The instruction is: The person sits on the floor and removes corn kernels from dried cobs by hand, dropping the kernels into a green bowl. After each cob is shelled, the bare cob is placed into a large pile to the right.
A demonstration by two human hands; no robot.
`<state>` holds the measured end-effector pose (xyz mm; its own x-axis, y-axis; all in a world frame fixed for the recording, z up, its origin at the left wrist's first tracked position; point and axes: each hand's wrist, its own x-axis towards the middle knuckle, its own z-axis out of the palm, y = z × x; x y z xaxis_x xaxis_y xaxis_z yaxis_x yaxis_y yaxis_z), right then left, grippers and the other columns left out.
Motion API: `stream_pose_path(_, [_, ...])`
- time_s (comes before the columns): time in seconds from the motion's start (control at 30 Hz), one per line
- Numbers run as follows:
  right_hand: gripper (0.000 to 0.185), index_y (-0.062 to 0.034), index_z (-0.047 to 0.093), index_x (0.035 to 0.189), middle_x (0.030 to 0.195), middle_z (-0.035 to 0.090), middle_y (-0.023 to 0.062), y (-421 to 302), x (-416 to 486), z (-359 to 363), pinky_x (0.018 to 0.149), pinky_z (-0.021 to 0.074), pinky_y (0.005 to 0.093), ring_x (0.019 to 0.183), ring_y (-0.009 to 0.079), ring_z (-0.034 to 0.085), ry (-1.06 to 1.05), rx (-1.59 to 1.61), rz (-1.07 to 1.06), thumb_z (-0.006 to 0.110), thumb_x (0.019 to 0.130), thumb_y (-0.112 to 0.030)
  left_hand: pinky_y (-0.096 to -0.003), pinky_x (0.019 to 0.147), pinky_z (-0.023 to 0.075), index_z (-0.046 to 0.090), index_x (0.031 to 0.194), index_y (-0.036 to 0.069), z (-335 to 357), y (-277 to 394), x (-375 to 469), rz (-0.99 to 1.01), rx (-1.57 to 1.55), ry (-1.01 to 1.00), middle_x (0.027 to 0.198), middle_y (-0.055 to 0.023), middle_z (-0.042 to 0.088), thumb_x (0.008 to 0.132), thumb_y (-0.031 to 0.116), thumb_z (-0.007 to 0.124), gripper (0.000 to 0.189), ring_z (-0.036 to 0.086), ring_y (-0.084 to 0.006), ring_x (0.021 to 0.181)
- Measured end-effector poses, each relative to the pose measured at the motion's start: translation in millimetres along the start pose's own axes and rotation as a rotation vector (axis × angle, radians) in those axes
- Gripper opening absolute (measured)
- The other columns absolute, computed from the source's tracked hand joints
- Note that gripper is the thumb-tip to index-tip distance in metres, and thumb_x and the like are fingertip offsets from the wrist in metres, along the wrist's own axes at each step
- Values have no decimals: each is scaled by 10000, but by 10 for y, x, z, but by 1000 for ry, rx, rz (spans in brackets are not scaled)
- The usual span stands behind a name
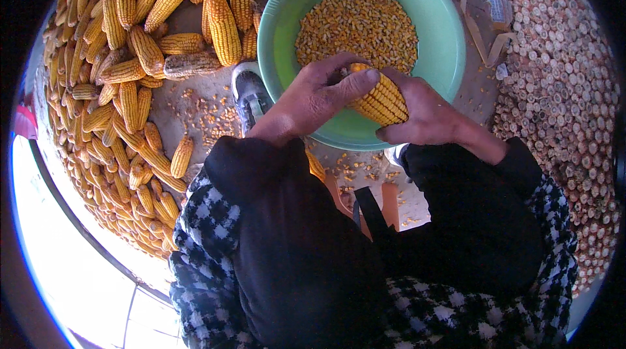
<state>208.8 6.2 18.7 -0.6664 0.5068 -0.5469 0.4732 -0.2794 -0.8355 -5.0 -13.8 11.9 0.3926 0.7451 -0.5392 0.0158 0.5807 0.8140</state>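
Both hands grip one yellow ear of corn (381, 103) above the near part of a green plastic basin (442, 16). My left hand (318, 92) wraps its upper left end, the thumb lying across the kernels. Around its right side and lower end curl the fingers of my right hand (423, 109). The ear is tilted, and most of its rows still bear kernels; its far end is partly hidden by the fingers. Loose corn kernels (357, 26) form a heap on the basin's floor, beyond the hands.
A large pile of husked corn ears (129, 65) spreads along the left. Stacked bare corncobs (552, 70), ends outward, line the right. Scattered kernels (212, 119) lie on the floor near a shoe (249, 92). Dry husk strips (474, 31) and a printed wrapper (498, 9) lie right of the basin.
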Motion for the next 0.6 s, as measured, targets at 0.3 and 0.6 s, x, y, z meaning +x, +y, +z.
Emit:
stream_pose_path(0.3, [745,3,459,1319,1179,602,83,-128,-9,84,981,440,330,1096,182,571,-154,494,58,730,630,-79,-314,889,434,576,1201,-10,-78,82,-80,-34,137,-53,1073,-91,611,941,471,545,548,541,-163,1007])
stream_pose_path(0.6, [778,6,434,1354,1225,582,80,-126,-63,67,998,436,311,1122,171,563,-72,450,116,722,634,-54,-294,868,432,573,1258,34,-81,108,-73,-185,-26,-82,1075,-39,605,931,421,546,508,540,-149,991])
